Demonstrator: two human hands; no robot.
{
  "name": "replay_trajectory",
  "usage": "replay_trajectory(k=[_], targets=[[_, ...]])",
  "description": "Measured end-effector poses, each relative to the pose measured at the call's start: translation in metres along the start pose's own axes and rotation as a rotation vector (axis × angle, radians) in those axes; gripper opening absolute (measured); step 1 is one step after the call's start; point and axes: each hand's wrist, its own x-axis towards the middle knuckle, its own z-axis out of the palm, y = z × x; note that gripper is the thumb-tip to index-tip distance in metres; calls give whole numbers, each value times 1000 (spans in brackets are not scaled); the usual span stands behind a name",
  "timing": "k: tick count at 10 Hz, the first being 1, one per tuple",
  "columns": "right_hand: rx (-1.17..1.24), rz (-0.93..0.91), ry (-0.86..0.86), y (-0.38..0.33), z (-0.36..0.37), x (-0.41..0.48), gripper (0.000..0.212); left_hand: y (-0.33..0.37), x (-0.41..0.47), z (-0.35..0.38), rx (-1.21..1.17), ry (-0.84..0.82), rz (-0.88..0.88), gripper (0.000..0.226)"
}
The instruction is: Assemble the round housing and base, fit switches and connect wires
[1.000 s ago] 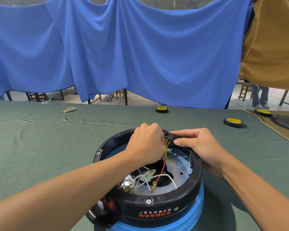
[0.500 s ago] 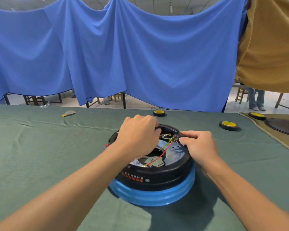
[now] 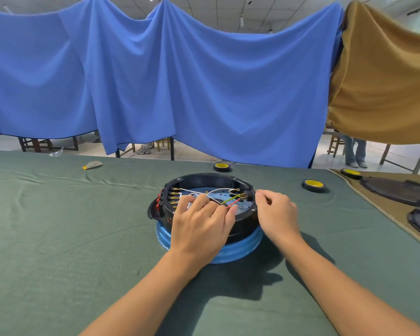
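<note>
Head view: a green cloth (image 3: 58, 238) covers the table, with a blue drape (image 3: 204, 81) and a tan drape (image 3: 386, 81) hung behind. The black housing (image 3: 204, 177) sits on a blue base (image 3: 238, 251) mid-table. Inside it lie white wires (image 3: 218, 190), one green wire (image 3: 230, 199) and one red wire (image 3: 233, 204). The left hand (image 3: 201, 226) curls over the near rim, pinching the red wire. The right hand (image 3: 275, 214) grips the housing's right rim. Three tape rolls (image 3: 313, 185) lie beyond, well apart.
</note>
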Motion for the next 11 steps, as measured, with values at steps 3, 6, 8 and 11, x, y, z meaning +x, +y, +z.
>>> replay_trajectory(k=[3, 6, 8, 11], targets=[[-703, -186, -240, 56, -52, -11, 26, 9, -8, 11, -132, -62, 157, 32], [-721, -126, -15, 63, -54, -16, 13, 22, -3, 16, -120, -126, 85, 29], [-754, -113, -29, 66, -52, -17, 14, 19, -6, 10, -178, -171, 102, 30], [-437, -109, 177, 46, -82, -3, 33, 18, -5, 8, -213, -197, 97, 32]])
